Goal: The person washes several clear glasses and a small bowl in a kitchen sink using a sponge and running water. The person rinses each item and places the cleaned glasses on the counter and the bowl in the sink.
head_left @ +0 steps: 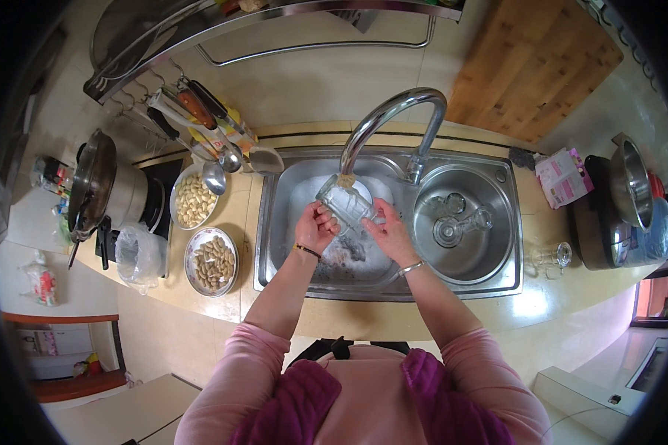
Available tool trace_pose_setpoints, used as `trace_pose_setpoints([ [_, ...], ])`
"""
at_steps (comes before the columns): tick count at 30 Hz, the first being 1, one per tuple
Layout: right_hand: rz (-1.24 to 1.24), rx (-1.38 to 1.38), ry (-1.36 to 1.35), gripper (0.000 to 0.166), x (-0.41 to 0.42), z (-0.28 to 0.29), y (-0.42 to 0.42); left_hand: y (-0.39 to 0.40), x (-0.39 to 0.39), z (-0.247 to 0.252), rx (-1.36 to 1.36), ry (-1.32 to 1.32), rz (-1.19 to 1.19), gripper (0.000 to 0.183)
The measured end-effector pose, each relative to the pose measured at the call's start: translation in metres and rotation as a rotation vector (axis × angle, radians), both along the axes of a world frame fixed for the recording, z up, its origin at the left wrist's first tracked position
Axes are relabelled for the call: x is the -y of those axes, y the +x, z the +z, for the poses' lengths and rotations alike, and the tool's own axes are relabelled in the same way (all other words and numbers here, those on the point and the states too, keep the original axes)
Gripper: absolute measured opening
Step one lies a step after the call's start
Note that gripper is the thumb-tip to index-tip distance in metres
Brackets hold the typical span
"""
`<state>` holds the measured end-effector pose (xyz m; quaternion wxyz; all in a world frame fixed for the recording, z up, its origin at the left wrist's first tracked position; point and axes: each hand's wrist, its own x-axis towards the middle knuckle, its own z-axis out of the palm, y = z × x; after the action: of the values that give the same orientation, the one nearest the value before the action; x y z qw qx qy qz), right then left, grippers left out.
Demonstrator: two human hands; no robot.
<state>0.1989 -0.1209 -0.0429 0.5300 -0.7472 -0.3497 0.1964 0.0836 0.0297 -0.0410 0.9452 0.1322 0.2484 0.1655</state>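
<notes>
A clear glass mug (349, 207) is tilted beneath the mouth of the chrome faucet (392, 100), above the left sink basin (281, 222). My left hand (316, 227) grips its near left side, perhaps by a handle that the fingers hide. At the mug's right end, my right hand (391, 231) holds it between thumb and fingers. White suds (306, 194) cover the water below, and a dark, blurred thing, possibly a cloth (352, 248), shows among them. Several pieces of clear glassware (448, 229) lie in the round right basin (467, 261).
Left of the sink stand a bowl of pale peeled beans or nuts (195, 199) and a bowl of brownish ones (215, 264). Ladles (214, 178) hang above them. Clear glass mugs (559, 255) stand right of the sink. A wooden cutting board (534, 72) leans behind.
</notes>
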Motion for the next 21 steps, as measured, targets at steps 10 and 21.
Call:
trace_pose_setpoints([
  [10,0.027,0.482,-0.198,0.074,-0.044,0.032,-0.009,0.038,0.037,-0.053,-0.163,-0.397,0.045,0.024],
  [21,-0.248,0.249,-0.118,0.059,-0.071,0.016,0.004,0.053,0.011,-0.064,-0.448,-0.203,0.292,0.03],
])
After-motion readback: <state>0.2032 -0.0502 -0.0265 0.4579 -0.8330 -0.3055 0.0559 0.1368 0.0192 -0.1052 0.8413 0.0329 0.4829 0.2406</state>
